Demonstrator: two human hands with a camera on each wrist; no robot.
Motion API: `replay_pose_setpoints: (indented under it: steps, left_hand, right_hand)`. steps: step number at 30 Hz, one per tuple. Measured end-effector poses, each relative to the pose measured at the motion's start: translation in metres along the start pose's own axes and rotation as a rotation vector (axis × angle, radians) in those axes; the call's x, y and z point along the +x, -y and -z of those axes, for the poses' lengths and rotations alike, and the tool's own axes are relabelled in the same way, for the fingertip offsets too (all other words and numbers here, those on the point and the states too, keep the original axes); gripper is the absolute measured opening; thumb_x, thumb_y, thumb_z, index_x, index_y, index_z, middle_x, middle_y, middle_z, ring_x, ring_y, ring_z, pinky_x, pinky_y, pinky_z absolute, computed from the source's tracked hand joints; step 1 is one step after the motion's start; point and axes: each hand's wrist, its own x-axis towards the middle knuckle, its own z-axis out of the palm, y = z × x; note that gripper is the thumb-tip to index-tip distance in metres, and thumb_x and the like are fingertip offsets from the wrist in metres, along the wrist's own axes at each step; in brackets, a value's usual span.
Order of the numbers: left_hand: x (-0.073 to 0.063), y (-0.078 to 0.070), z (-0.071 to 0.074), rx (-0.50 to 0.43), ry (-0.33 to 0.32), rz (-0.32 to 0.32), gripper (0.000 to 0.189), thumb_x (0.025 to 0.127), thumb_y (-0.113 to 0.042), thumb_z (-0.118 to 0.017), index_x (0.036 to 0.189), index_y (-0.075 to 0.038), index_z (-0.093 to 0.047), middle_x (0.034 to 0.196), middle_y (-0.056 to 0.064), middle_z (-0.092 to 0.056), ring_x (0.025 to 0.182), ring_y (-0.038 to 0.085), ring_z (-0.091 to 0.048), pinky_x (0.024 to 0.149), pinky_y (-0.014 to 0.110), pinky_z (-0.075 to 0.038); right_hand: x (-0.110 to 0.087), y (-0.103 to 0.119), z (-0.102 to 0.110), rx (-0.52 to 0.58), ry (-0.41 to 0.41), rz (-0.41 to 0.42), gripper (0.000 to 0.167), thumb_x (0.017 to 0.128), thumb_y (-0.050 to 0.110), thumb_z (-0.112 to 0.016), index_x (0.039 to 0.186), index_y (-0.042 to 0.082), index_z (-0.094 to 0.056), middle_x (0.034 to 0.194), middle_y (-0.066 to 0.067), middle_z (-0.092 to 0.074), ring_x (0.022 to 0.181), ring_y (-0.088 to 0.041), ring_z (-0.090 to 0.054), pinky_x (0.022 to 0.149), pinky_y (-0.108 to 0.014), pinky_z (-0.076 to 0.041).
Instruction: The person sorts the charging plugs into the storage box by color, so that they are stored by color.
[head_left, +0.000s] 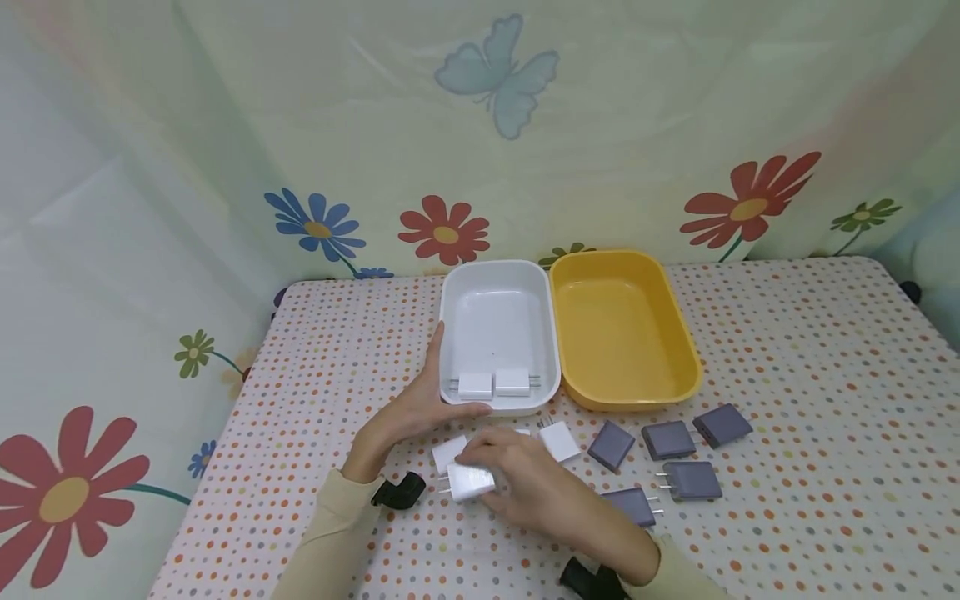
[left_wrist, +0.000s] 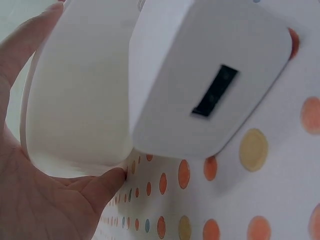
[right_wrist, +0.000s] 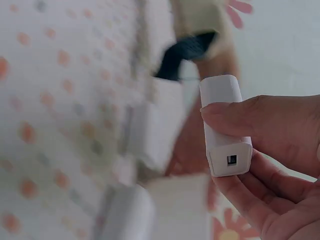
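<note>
My right hand [head_left: 517, 475] pinches a white charger plug [head_left: 471, 482] between thumb and fingers, low over the table in front of the white tray [head_left: 498, 287]. In the right wrist view the port end of that charger plug [right_wrist: 225, 125] shows. My left hand [head_left: 420, 400] holds the tray's near left corner, its thumb along the front and its fingers up the side. Two white charger plugs [head_left: 512, 382] lie inside the tray at its near end. On the table close to the right hand are more white charger plugs [head_left: 560, 442], one partly hidden behind it.
Beside the white tray stands a yellow tray [head_left: 630, 333]. Several dark grey-purple charger plugs [head_left: 667, 440] lie scattered on the dotted tablecloth [head_left: 810, 350] to the right. A flowered curtain [head_left: 600, 167] hangs behind the table.
</note>
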Motion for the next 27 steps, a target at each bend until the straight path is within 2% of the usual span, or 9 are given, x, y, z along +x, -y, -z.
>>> replay_pose_setpoints:
  steps: [4,6,10,13,17,22,27]
  left_hand:
    - [0.000,0.000,0.002,0.012,0.005,0.003,0.140,0.083,-0.024,-0.089,0.164,-0.019,0.025,0.172,0.020,-0.008,0.151,0.039,-0.031,0.121,0.060,-0.024]
    - [0.000,0.000,0.003,-0.006,0.012,-0.004,0.139,0.084,-0.021,-0.088,0.164,-0.020,0.025,0.172,0.020,-0.011,0.151,0.039,-0.031,0.121,0.060,-0.025]
    - [-0.001,0.002,0.001,-0.027,0.014,0.004,0.140,0.084,-0.030,-0.090,0.164,-0.024,0.025,0.171,0.011,-0.020,0.149,0.030,-0.037,0.120,0.056,-0.028]
    - [-0.004,0.003,-0.001,-0.006,0.012,0.042,0.142,0.082,-0.040,-0.091,0.164,-0.025,0.024,0.172,0.007,-0.019,0.148,0.026,-0.038,0.120,0.055,-0.030]
    - [-0.007,0.004,-0.002,0.025,-0.002,0.091,0.143,0.081,-0.046,-0.091,0.164,-0.026,0.023,0.172,0.005,-0.019,0.149,0.025,-0.036,0.119,0.054,-0.030]
    - [-0.004,0.003,0.000,0.042,-0.011,0.080,0.143,0.081,-0.047,-0.091,0.165,-0.025,0.023,0.171,0.005,-0.019,0.149,0.024,-0.036,0.120,0.052,-0.031]
    - [-0.002,0.003,0.000,0.028,0.004,0.078,0.144,0.081,-0.046,-0.091,0.164,-0.026,0.025,0.173,0.004,-0.017,0.148,0.023,-0.039,0.120,0.050,-0.030]
  right_hand:
    - [0.014,-0.002,0.034,0.012,-0.085,-0.051,0.044,0.077,-0.009,-0.087,0.118,-0.001,-0.076,0.114,-0.007,-0.072,0.105,-0.024,-0.069,0.090,-0.035,-0.058]
    - [0.024,-0.007,0.048,0.003,-0.146,-0.077,0.044,0.077,-0.009,-0.087,0.119,-0.001,-0.076,0.114,-0.009,-0.072,0.104,-0.026,-0.069,0.090,-0.039,-0.059]
    - [0.049,-0.026,0.063,-0.004,-0.255,-0.156,0.042,0.078,-0.008,-0.089,0.118,-0.003,-0.076,0.113,-0.013,-0.073,0.104,-0.032,-0.069,0.092,-0.046,-0.058]
    - [0.064,-0.042,0.061,0.018,-0.288,-0.213,0.042,0.078,-0.007,-0.089,0.118,-0.004,-0.076,0.114,-0.015,-0.073,0.105,-0.033,-0.069,0.094,-0.046,-0.058]
    - [0.079,-0.060,0.047,0.052,-0.306,-0.231,0.039,0.081,-0.006,-0.086,0.118,-0.007,-0.075,0.114,-0.018,-0.073,0.106,-0.034,-0.069,0.095,-0.046,-0.057]
    - [0.093,-0.073,0.031,0.042,-0.316,-0.261,0.037,0.081,-0.008,-0.084,0.117,-0.008,-0.075,0.114,-0.019,-0.072,0.106,-0.034,-0.068,0.095,-0.045,-0.056]
    - [0.098,-0.076,0.022,0.036,-0.254,-0.348,0.038,0.082,-0.010,-0.083,0.119,-0.008,-0.074,0.116,-0.019,-0.072,0.109,-0.032,-0.068,0.096,-0.044,-0.055]
